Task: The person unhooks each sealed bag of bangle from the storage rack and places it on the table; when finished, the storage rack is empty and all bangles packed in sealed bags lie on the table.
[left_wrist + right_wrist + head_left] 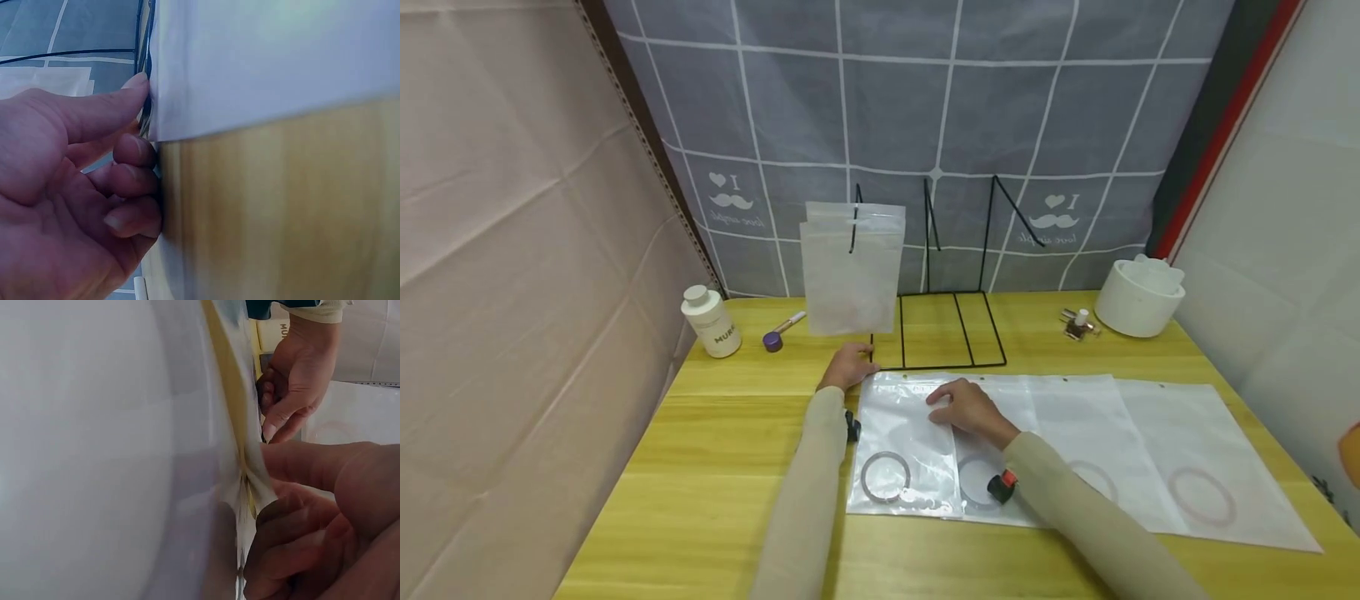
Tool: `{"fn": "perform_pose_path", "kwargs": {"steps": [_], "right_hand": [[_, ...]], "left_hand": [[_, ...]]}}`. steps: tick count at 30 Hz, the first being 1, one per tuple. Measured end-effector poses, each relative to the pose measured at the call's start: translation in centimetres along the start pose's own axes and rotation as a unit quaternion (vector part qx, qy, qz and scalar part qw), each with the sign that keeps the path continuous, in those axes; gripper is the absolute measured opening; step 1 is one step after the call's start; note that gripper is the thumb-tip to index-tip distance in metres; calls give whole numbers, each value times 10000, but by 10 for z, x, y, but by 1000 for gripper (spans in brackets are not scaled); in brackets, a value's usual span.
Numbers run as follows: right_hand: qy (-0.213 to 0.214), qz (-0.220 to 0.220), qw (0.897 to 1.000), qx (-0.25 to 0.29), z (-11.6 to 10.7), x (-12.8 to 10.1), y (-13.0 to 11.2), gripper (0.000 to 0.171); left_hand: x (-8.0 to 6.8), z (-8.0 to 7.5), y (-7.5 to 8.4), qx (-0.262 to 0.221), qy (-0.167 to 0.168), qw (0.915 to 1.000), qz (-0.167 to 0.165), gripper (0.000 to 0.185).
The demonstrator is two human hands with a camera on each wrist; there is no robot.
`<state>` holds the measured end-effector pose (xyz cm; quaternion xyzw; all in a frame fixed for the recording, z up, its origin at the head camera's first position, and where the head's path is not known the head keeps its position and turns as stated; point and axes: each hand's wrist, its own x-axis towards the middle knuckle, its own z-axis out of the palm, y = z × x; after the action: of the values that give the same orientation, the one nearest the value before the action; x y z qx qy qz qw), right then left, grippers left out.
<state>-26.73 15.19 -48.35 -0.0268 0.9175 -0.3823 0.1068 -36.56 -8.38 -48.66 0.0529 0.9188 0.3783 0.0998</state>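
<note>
My left hand (848,365) pinches the front left corner of a black wire rack (951,367) between thumb and fingers. In the left wrist view, its thumb lies against the dark wire (148,56), beside a bag's corner. Over the leftmost clear plastic bag (898,433) is my right hand (970,408). In the right wrist view, gathered clear film (240,481) meets its curled fingers, which appear to pinch it; the exact contact is partly hidden. That bag holds a ring-shaped item (885,477). White translucent bags (1075,408) with faint rings overlap in a row to its right.
Bags (853,275) hang on the rack's left hook; two black hooks (992,217) stand to their right. A white bottle (711,321), a purple-capped jar (772,341) and a slim tube (792,322) are at left. Small clips (1078,323) and a white round container (1140,296) stand at right.
</note>
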Motion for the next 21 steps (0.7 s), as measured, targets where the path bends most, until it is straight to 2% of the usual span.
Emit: {"fn": "perform_pose_path", "kwargs": {"steps": [5, 8, 11, 14, 16, 18, 21], "right_hand": [[-337, 57, 9990, 296, -14, 1, 6, 33], [-254, 37, 9991, 330, -34, 4, 19, 36], [355, 72, 9992, 177, -62, 8, 40, 38], [1124, 147, 9934, 154, -89, 12, 64, 39], [1393, 144, 9899, 211, -102, 16, 79, 41], [1304, 86, 9909, 315, -108, 22, 91, 43], [858, -78, 9958, 315, -111, 31, 103, 50]], "left_hand": [[-2, -1, 1, -86, -37, 9999, -55, 47], [-3, -2, 3, -107, -36, 9999, -52, 47], [-5, -2, 4, -114, -15, 9999, -20, 47], [-4, -1, 3, -88, -15, 9999, 51, 47], [-4, 0, 3, -98, -32, 9999, 56, 48], [-3, 0, 2, -86, -30, 10000, 25, 48], [-3, 1, 2, -78, -13, 10000, -2, 48]]}}
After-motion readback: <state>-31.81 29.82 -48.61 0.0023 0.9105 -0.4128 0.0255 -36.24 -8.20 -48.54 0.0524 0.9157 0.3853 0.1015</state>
